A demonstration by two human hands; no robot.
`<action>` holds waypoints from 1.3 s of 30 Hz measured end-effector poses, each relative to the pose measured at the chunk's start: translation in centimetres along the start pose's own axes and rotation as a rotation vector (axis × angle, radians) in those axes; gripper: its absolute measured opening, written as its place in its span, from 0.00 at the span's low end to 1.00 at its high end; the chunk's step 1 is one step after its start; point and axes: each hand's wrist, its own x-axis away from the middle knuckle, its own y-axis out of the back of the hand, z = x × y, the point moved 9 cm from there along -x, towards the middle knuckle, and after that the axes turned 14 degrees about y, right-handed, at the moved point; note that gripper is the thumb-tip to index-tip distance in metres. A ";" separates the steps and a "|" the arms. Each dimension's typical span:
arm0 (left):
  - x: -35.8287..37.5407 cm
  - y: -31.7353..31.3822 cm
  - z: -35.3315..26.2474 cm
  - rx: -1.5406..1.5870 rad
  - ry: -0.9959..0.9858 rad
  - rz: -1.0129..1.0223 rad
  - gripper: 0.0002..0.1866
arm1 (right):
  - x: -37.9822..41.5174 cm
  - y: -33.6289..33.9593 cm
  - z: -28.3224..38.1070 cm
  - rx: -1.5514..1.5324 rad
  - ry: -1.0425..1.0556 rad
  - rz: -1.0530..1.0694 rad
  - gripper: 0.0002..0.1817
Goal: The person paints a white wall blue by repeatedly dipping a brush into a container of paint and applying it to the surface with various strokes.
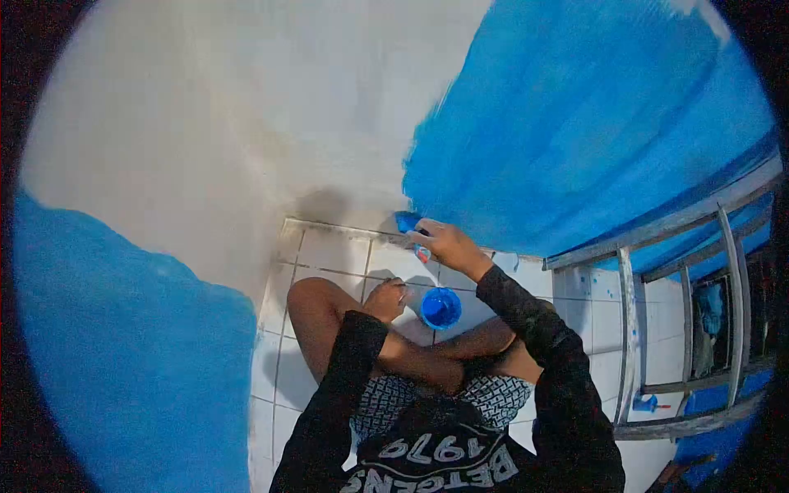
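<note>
My right hand grips a paintbrush, its blue-coated bristles at the foot of the wall beside the lower edge of the blue paint. Part of a red-orange handle shows below my fingers. My left hand is low over the floor by my knee, fingers curled in; whether anything small is between them I cannot make out. Just to its right stands a small tub of blue paint, in front of my crossed legs.
Blue paint covers part of the right wall and the lower left wall; bare whitish wall lies between. White floor tiles run beneath me. A wooden ladder lies at right, with a blue-stained brush near it.
</note>
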 end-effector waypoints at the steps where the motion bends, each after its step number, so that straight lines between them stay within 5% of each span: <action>1: 0.3 0.4 -0.3 0.001 0.002 0.003 0.14 | 0.6 -0.4 -0.5 0.008 -0.061 -0.021 0.28; 5: -0.7 -0.9 1.0 0.015 0.046 0.000 0.15 | 2.1 0.3 0.9 0.046 -0.171 -0.149 0.25; 7: -0.3 -0.8 0.3 -0.028 0.016 0.009 0.16 | 4.5 1.8 -0.7 -0.182 -0.565 -0.412 0.15; 9: 0.2 1.3 -0.7 0.052 0.118 0.036 0.17 | 6.0 2.7 -0.7 -0.125 -0.652 -0.537 0.12; 11: -0.2 0.5 0.4 0.021 0.103 0.030 0.16 | 11.6 2.2 -1.6 -0.412 -1.075 -0.896 0.14; 12: -0.1 0.6 0.3 -0.006 0.085 0.024 0.16 | 12.3 2.1 -1.2 -0.415 -1.085 -0.895 0.14; 14: 0.3 0.8 0.2 0.022 0.091 0.006 0.16 | 16.5 0.6 -0.3 -0.805 -1.190 -1.514 0.15; 17: 0.1 1.3 0.2 0.037 0.077 -0.032 0.14 | 19.5 -2.0 0.4 -1.020 -1.242 -1.710 0.14; 23: 0.5 3.2 -0.9 0.189 -0.034 -0.132 0.15 | 20.1 -5.1 3.3 -1.347 -1.246 -1.739 0.14; 27: 1.9 1.9 -2.3 0.248 -0.099 0.033 0.39 | 18.9 -4.4 5.1 -1.810 -1.055 -1.826 0.17; 28: 2.5 1.6 -2.7 0.206 0.024 0.164 0.55 | 19.0 -3.8 5.4 -1.838 -1.031 -1.746 0.18; 32: 3.1 3.5 -6.7 0.255 -0.027 0.227 0.66 | 19.7 -3.9 6.1 -1.911 -1.109 -1.686 0.18; 35: 3.4 4.5 -9.0 0.228 -0.075 0.147 0.67 | 22.4 -7.1 5.1 -1.984 -1.049 -1.650 0.18; 37: 3.2 3.7 -10.1 0.203 -0.104 0.147 0.68 | 21.1 -6.2 5.2 -2.038 -0.834 -1.384 0.18; 39: 3.1 2.9 -10.9 0.177 -0.134 0.137 0.68 | 20.9 -5.4 5.5 -1.881 -0.971 -1.290 0.18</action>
